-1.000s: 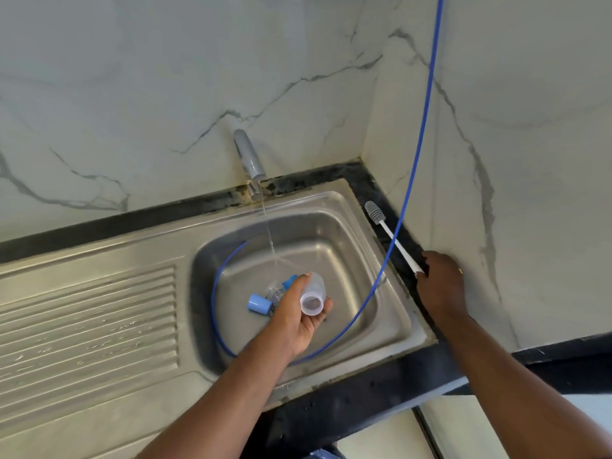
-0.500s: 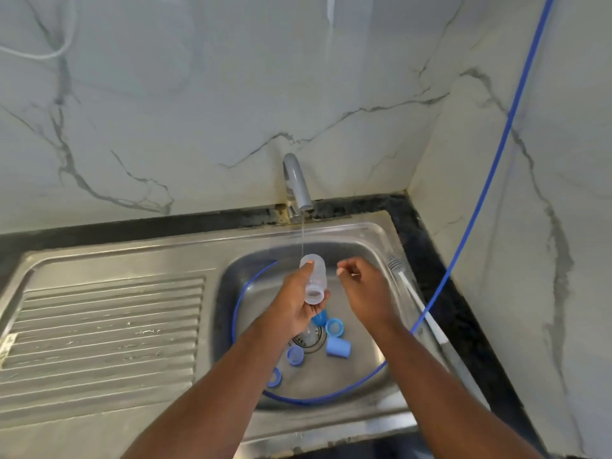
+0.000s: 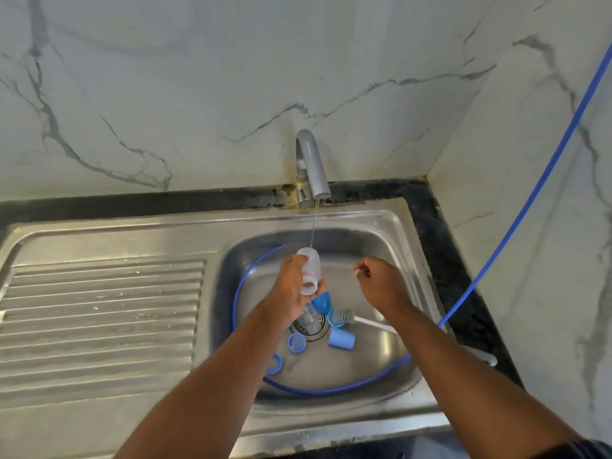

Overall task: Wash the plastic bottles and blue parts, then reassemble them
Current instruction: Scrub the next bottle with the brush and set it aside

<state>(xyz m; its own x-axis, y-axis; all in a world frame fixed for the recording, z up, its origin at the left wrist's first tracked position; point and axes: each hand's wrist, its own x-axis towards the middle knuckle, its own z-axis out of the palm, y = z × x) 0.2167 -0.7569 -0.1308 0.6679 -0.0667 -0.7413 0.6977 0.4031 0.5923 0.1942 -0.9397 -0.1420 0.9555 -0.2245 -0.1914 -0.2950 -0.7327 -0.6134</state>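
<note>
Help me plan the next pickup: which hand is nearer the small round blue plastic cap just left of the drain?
Left. The left hand, gripping the clear plastic bottle, hovers just behind the small round blue cap; the right hand is farther, behind and right.

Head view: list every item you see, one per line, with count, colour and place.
bottle: 1, clear, in the left hand, under the tap's stream
clear piece: 1, clear, over the drain, partly hidden
blue parts: 5, blue, on the basin floor around the drain
brush: 1, white handle and grey bristles, head in the basin
hose: 1, blue, down the right wall, looped round the basin
tap: 1, grey, at the back wall
sink: 1, steel, drainboard on the left
counter: 1, black, around the sink
walls: 2, white marble, behind and right
left hand: grips the bottle
right hand: fingers curled, above the basin; unclear whether it holds anything
</note>
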